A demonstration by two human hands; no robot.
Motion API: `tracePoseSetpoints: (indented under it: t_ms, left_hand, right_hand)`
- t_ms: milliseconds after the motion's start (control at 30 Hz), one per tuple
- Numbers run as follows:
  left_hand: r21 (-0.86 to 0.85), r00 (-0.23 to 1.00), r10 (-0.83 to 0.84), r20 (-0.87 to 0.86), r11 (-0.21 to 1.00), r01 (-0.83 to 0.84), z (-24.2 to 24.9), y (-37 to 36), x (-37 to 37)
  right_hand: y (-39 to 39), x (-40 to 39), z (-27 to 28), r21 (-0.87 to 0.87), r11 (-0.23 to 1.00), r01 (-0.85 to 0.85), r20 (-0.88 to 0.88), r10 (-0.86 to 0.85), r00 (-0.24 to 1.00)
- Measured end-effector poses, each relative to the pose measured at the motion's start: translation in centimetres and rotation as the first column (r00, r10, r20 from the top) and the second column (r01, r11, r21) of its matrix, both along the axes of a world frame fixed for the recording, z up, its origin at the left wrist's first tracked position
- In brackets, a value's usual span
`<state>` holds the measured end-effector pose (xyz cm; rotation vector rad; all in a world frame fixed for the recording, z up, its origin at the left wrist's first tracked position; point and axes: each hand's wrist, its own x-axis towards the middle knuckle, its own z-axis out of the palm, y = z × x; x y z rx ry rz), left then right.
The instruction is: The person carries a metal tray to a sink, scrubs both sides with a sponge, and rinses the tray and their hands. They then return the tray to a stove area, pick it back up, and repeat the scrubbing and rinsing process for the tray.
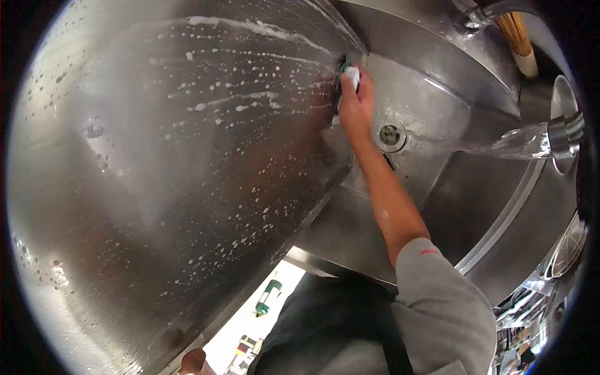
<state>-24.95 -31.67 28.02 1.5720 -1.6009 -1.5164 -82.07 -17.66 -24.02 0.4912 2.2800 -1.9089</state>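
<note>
My right hand [357, 103] grips a dark green and whitish scrub sponge [350, 78], partly hidden by the fingers. The sponge presses against the far right edge of a large, shiny metal sheet [187, 144]. Soap streaks and many white suds drops cover the sheet, which tilts over the sink and fills the left of the view. At the bottom, my left hand [193, 361] shows only in part, closed on the near edge of the sheet.
Below the sheet lies a steel sink [431, 94] with a round drain [389, 134]. Water pours from a wide metal spout [559, 139] at the right. A bundled bamboo brush [517, 44] stands at the top right. A green bottle [269, 297] shows lower down, beyond the sheet's edge.
</note>
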Motion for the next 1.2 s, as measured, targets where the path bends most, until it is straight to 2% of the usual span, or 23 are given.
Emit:
tracePoseSetpoints:
  t_ms: [33,67,133,167,200,300,333,433,467,500,533,633,667,767,833,900,1000,1067,1133,1167,1200]
  left_hand:
    - [-0.002,1.0,0.005,0.001,1.0,-0.005,-0.3,0.0,-0.3]
    - [-0.005,1.0,0.014,-0.003,1.0,-0.014,-0.7,0.0,-0.5]
    - [-0.015,0.999,0.033,0.003,0.999,-0.033,-0.8,0.4,-0.6]
    - [-0.015,0.999,0.043,0.006,0.999,-0.043,-0.8,0.6,-0.3]
    - [-0.016,0.998,0.056,0.009,0.998,-0.056,-0.8,0.9,0.0]
    - [-0.012,0.996,0.089,0.014,0.996,-0.089,-0.7,1.6,0.6]
    - [-0.014,0.995,0.094,0.017,0.995,-0.094,-0.5,1.7,0.2]
    - [-0.014,0.995,0.102,0.013,0.995,-0.101,-0.7,1.8,0.1]
    - [-0.012,0.994,0.107,0.012,0.994,-0.107,-0.8,1.7,0.1]
    - [-0.012,0.994,0.109,0.013,0.994,-0.109,-0.7,1.7,-0.1]
    - [-0.013,0.994,0.111,0.016,0.994,-0.111,-0.6,1.7,-0.1]
    - [-0.018,0.993,0.114,0.023,0.993,-0.114,-0.3,1.7,-0.4]
    - [-0.023,0.993,0.117,0.014,0.993,-0.117,-0.5,1.8,-0.6]
    - [-0.039,0.992,0.123,-0.001,0.992,-0.123,-0.8,1.7,-1.0]
    - [-0.038,0.991,0.131,-0.01,0.991,-0.131,-1.2,1.5,-1.2]
    - [-0.037,0.99,0.142,0.0,0.989,-0.142,-0.9,1.5,-1.2]
    - [-0.041,0.991,0.134,-0.014,0.99,-0.134,-0.7,1.3,-1.3]
    - [-0.046,0.992,0.125,-0.023,0.991,-0.126,-0.7,1.2,-1.5]
    - [-0.05,0.991,0.13,-0.021,0.99,-0.131,-0.8,1.1,-1.7]
    - [-0.056,0.99,0.138,-0.022,0.989,-0.139,-0.7,1.1,-1.7]
    - [-0.058,0.989,0.148,-0.025,0.987,-0.149,-0.9,0.8,-1.9]
  right_hand:
    - [-0.4,-1.8,-0.3,-0.02,0.999,0.041,0.033,-0.04,0.999]
    - [-1.1,-4.1,-1.8,0.086,0.989,0.119,0.031,-0.122,0.992]
    - [-1.0,-8.4,-7.6,-0.088,0.991,0.098,0.251,-0.073,0.965]
    - [-0.8,-10.6,-11.6,0.116,0.991,-0.069,0.275,0.035,0.961]
    - [-1.0,-11.7,-14.2,0.308,0.921,-0.239,0.319,0.137,0.938]
    - [-1.5,-11.2,-13.1,0.555,0.752,-0.357,0.338,0.188,0.922]
    - [-1.3,-12.6,-18.2,0.656,0.63,-0.416,0.275,0.313,0.909]
    - [-0.9,-14.0,-16.1,0.228,0.911,-0.342,0.284,0.274,0.919]
    - [-0.9,-14.0,-12.5,0.093,0.977,-0.192,0.234,0.166,0.958]
    - [-1.2,-13.3,-6.4,-0.051,0.998,-0.04,0.204,0.049,0.978]
    - [-1.5,-12.3,-3.1,-0.196,0.974,0.112,0.197,-0.072,0.978]
    - [-1.9,-10.5,-3.3,-0.128,0.983,0.13,0.045,-0.125,0.991]
    - [-2.2,-10.6,-8.4,-0.024,0.993,0.116,0.021,-0.115,0.993]
    - [-2.0,-7.8,-9.8,-0.243,0.965,0.102,0.312,-0.022,0.95]
    - [-2.2,-2.6,1.4,-0.364,0.931,0.021,0.071,0.005,0.997]
    - [-1.4,3.2,8.3,-0.062,0.992,-0.112,-0.358,0.083,0.93]
    - [-1.7,2.4,6.5,-0.019,0.999,-0.051,-0.44,0.037,0.897]
    - [-2.6,-3.4,-2.9,-0.225,0.973,-0.042,-0.144,0.01,0.99]
    - [-1.0,-8.9,-10.9,-0.133,0.966,-0.222,0.085,0.234,0.968]
    - [-1.2,-6.5,-14.1,0.164,0.96,-0.227,0.073,0.218,0.973]
    - [-0.9,-4.5,-15.9,0.453,0.867,-0.207,0.053,0.206,0.977]
